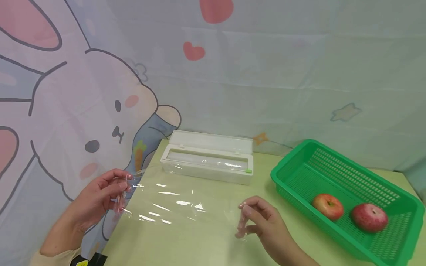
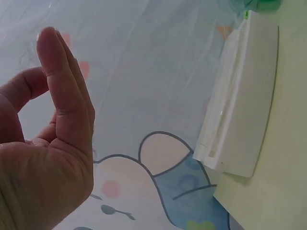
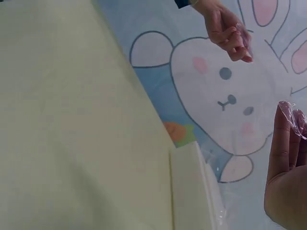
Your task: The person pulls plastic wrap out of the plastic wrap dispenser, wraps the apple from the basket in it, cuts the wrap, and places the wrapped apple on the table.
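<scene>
Transparent plastic film [image 1: 181, 203] is stretched btwn the two hands above the table [image 1: 166, 247], its long axis running L–R, slightly lower at R. Its L end is pinched by L hand [image 1: 104, 194], its R end by R hand [image 1: 263, 220]. Smooth, glossy surface w/ fine creases is seen. Behind, a white rectangular box [image 1: 206, 174] is laid approx. parallel, its lid [image 1: 211, 142] opened toward the backdrop [image 1: 283, 74]; lengthwise inside, a cylindrical roll [image 1: 199, 159] is held. At R, a green perforated basket [image 1: 359, 179] is placed diagonally, w/ two round fruits [image 1: 327, 207].
</scene>
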A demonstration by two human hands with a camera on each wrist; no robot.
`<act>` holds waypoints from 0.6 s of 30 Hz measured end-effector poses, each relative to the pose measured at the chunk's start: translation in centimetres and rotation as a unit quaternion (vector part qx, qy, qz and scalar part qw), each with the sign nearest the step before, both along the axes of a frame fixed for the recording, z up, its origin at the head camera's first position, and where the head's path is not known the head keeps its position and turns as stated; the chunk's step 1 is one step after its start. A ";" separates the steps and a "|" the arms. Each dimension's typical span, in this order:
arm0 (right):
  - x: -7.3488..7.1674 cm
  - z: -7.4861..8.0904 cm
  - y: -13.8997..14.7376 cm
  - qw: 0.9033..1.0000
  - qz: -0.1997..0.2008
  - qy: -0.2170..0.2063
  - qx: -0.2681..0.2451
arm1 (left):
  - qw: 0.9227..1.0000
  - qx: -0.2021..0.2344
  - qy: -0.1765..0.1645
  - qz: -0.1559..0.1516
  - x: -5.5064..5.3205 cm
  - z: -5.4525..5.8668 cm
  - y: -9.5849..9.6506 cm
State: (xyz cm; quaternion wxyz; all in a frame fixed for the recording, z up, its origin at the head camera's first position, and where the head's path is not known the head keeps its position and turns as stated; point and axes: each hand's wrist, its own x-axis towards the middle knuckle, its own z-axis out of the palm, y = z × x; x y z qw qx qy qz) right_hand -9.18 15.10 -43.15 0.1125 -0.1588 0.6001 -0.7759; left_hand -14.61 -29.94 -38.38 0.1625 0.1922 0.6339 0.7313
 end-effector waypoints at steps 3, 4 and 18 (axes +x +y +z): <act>0.8 -1.5 -0.2 0.998 0.026 -0.053 0.002 | 0.999 0.008 -0.027 -0.023 0.6 -1.4 -0.4; 1.0 -2.0 -0.3 0.997 0.033 -0.075 0.005 | 0.999 0.008 -0.037 -0.030 0.9 -1.9 -0.6; 5.1 -4.7 -0.8 0.986 0.052 -0.136 0.083 | 0.988 0.038 -0.135 -0.069 3.8 -7.1 -2.2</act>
